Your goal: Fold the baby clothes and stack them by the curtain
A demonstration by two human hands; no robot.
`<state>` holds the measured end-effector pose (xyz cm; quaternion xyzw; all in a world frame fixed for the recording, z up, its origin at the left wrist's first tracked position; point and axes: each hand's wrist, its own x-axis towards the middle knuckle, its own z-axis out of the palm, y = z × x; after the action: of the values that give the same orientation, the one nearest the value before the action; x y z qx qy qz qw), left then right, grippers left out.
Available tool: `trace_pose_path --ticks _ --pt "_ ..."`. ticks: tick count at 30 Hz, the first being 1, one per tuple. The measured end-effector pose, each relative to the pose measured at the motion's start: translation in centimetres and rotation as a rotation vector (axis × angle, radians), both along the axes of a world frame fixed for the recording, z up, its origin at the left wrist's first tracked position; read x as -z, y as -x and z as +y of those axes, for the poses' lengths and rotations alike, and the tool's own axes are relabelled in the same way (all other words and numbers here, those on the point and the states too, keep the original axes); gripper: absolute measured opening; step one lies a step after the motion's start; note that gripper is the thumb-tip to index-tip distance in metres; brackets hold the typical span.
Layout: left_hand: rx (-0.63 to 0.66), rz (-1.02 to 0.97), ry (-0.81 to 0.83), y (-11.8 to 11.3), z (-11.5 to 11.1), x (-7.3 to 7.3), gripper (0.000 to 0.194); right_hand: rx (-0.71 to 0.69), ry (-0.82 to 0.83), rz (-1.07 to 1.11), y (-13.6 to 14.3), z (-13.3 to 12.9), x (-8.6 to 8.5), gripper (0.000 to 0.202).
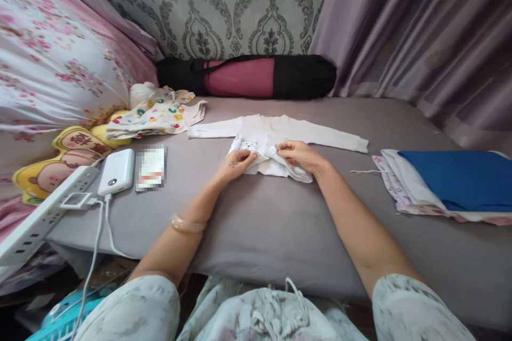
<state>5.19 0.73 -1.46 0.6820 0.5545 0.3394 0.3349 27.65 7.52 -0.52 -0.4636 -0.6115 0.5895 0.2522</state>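
A small white long-sleeved shirt (264,129) lies spread on the grey sheet, both sleeves stretched out to the sides. A bear face is printed on its front. My left hand (236,164) pinches the shirt's front edge near its lower middle. With thumb and fingers, my right hand (298,154) grips the other front flap, which is lifted and partly turned so that its inner side shows. The two hands are a short way apart, and the cloth between them is partly hidden by my fingers.
Folded clothes with a blue piece on top (460,178) lie at the right. On the left are a patterned garment (160,117), a white power bank (117,171), a power strip (48,213) and cables. A black and pink long bag (240,77) rests by the wall.
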Motion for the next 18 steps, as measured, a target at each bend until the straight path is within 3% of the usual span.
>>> trace_pose_path --ticks 4,6,13,18 --pt "-0.153 -0.096 -0.011 -0.5 -0.1 0.0 0.047 0.101 0.1 0.045 0.0 -0.1 -1.2 0.019" --pt "-0.161 -0.046 -0.062 -0.9 -0.1 0.0 0.045 0.102 0.076 0.042 0.1 -0.2 -1.6 0.018" --pt "0.122 0.359 -0.323 -2.2 -0.9 0.3 0.033 -0.005 -0.117 -0.026 0.8 -1.0 -1.8 0.017" --pt "0.348 0.497 -0.322 -1.9 -1.7 -0.6 0.031 -0.218 -0.255 -0.114 1.4 -1.8 -1.1 0.016"
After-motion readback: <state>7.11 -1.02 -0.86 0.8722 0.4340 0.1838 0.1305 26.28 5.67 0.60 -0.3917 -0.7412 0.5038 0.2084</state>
